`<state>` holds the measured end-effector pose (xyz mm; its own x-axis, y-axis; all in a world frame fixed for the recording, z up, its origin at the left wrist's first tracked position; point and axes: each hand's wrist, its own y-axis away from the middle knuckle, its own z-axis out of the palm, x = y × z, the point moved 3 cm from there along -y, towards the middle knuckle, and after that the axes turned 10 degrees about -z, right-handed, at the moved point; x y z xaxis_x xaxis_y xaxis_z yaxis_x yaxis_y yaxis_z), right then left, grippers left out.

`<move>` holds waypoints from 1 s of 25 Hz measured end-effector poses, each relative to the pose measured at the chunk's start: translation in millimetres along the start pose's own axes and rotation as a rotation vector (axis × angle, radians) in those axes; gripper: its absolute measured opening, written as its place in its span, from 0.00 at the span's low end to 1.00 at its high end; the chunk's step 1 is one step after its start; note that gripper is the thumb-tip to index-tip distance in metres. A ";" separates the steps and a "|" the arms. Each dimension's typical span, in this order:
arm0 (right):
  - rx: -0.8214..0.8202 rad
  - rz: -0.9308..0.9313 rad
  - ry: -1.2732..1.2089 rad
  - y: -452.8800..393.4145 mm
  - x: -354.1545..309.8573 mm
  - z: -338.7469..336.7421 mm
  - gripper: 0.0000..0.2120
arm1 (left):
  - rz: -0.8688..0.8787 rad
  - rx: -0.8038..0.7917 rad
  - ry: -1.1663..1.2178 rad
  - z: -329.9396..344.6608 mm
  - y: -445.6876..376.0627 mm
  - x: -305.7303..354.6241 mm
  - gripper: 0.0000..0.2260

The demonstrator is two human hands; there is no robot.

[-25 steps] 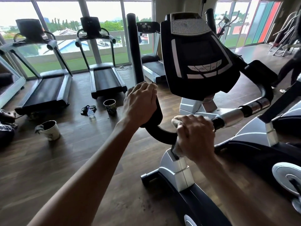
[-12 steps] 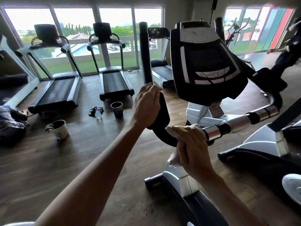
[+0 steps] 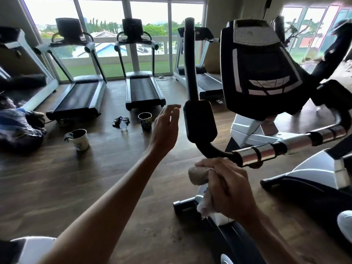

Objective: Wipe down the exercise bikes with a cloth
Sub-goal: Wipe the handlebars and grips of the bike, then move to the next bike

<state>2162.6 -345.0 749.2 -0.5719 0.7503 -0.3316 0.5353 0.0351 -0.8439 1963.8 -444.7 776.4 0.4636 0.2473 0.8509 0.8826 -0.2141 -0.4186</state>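
My right hand (image 3: pixel 227 185) grips the cloth (image 3: pixel 199 177), fingers curled round it, so that a beige wad bulges out to the left of my knuckles and a frayed white tail hangs below my palm. The hand sits just under the black bend of the handlebar (image 3: pixel 211 149), near where the black gives way to the chrome grip (image 3: pixel 255 156); I cannot tell whether the cloth touches the bar. My left hand (image 3: pixel 165 128) is free, fingers straight and loosely spread, holding nothing, raised just left of the black foam pad (image 3: pixel 200 121) on the upright handle and apart from it.

Both belong to the exercise bike (image 3: pixel 262 128) right in front of me, its dark console (image 3: pixel 261 73) tilted toward me at upper right and its white and black frame running down to the near edge. On the wooden floor (image 3: pixel 95 178) to the left, a white cup (image 3: pixel 80 139) stands nearest, a darker patterned cup (image 3: pixel 145 121) farther on, and a small clear bottle (image 3: pixel 123 126) lies beside some dark thing I cannot make out. Three treadmills (image 3: pixel 142 90) line the far windows (image 3: pixel 106 35). At far left a person (image 3: pixel 17 126) in blue striped cloth is low on the floor
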 end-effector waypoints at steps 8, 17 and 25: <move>-0.260 0.092 -0.091 -34.7 13.4 139.5 0.14 | -0.354 -0.133 -0.404 -121.5 7.3 -112.6 0.09; -0.290 0.314 -0.040 -118.5 75.8 307.1 0.15 | -0.562 -0.154 -0.535 -222.3 -71.7 -219.2 0.09; -0.265 0.387 -0.080 -190.6 152.2 405.0 0.19 | -0.598 -0.190 -0.571 -250.8 -176.5 -284.8 0.09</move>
<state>1721.8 -504.9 688.8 -0.3400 0.6885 -0.6406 0.8526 -0.0617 -0.5188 1656.3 -714.3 687.6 -0.0629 0.7974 0.6001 0.9873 -0.0383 0.1544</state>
